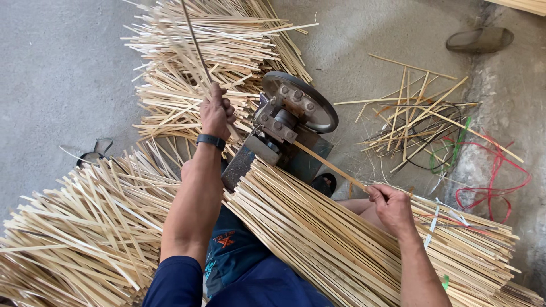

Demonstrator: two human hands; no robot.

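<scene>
My left hand (216, 112) is closed around a thin bamboo strip (194, 40) that rises from the left side of a small metal machine (284, 128) with a round wheel. My right hand (391, 206) pinches the other end of a strip (330, 165) that runs into the machine from the right. A thick bundle of long bamboo strips (318, 239) lies across my lap, under my right hand. A dark band sits on my left wrist.
Heaps of split bamboo strips lie on the concrete floor beyond the machine (210, 51) and at the left (79, 227). Loose strips with red, green and black cords (455, 148) lie at the right. A sandal (480, 40) rests at the upper right.
</scene>
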